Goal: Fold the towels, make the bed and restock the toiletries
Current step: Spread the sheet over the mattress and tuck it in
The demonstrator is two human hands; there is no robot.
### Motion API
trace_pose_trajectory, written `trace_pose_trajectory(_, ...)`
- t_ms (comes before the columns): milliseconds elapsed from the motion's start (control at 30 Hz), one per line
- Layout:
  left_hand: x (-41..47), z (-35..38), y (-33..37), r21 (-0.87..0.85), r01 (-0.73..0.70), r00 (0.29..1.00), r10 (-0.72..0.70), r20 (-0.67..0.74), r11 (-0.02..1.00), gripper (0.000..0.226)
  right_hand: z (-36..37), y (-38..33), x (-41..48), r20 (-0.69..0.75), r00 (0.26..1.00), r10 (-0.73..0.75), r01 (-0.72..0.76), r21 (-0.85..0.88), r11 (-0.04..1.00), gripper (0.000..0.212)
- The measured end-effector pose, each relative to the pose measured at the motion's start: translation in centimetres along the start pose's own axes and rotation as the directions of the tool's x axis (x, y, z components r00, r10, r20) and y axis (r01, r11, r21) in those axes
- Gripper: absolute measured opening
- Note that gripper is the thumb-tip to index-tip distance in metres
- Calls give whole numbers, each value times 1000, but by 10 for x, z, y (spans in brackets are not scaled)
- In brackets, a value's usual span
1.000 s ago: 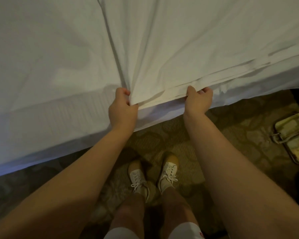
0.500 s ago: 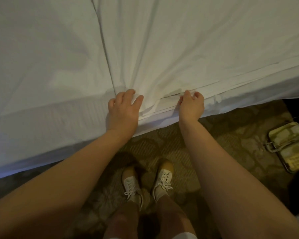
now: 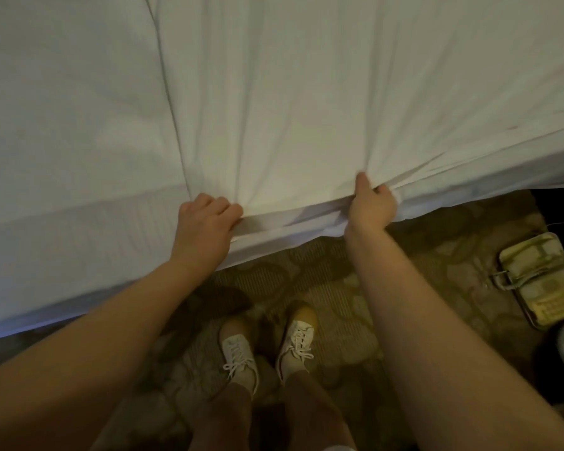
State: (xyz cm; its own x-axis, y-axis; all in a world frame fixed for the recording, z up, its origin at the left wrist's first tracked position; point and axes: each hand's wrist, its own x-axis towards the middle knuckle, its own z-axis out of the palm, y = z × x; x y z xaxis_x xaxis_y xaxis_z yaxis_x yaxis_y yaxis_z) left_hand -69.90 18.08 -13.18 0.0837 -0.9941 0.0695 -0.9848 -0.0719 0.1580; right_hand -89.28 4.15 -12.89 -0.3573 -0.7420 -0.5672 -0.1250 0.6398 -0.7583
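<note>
Right edge of frame, mid-height: patterned pouch (image 3: 541,278) with a buckle strap, lying on the carpet (image 3: 323,271). Contents not visible, and its print is too blurred to read.

White sheet (image 3: 306,109) covers the upper frame and drapes over the bed side (image 3: 79,249). Left hand (image 3: 205,229), centre-left, has its fingers curled on the sheet's hem. Right hand (image 3: 370,206), centre-right, grips a bunched fold, thumb up. Creases fan upward from both grips.

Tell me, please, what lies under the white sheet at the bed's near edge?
Below the gripped edge of the sheet, a second white layer shows between the left hand and right hand. Everything under the rest of the sheet is covered.
</note>
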Motion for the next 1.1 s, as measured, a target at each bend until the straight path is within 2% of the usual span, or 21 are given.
trace_pose_trajectory(67,1,3,3,57,36,993,-42,111,998,8,-6,12,-2,30,999,11,-9,-92,996,22)
trace_pose_trajectory(167,-2,2,8,98,67,960,-91,264,993,17,-17,3,8,-8,1000,-16,15,-83,996,15)
trace_pose_trajectory(233,-2,-4,21,104,85,945,-113,308,991,23,-29,-15,21,-14,1000,-7,6,-41,999,26)
trace_pose_trajectory(367,43,-3,80,28,137,943,-139,301,990,32,-58,-57,68,28,989,143,-145,105,984,54)
trace_pose_trajectory(433,81,4,119,-18,160,937,-146,319,987,42,-69,-76,99,68,978,196,-206,221,953,54)
trace_pose_trajectory(533,132,21,177,-52,189,934,-163,319,980,48,-90,-97,149,82,976,202,-219,372,902,53)
trace_pose_trajectory(667,199,39,243,-31,206,927,-185,326,978,54,-131,-137,223,142,965,221,-263,495,828,60)
trace_pose_trajectory(900,285,53,337,43,173,921,-177,347,984,64,-202,-194,326,84,950,300,-304,460,834,56)
trace_pose_trajectory(1000,306,59,368,18,155,926,-152,345,988,68,-226,-210,351,46,963,267,-261,427,866,56)
trace_pose_trajectory(1100,332,69,396,-39,118,950,-101,297,992,69,-239,-223,379,79,968,237,-246,448,860,59)
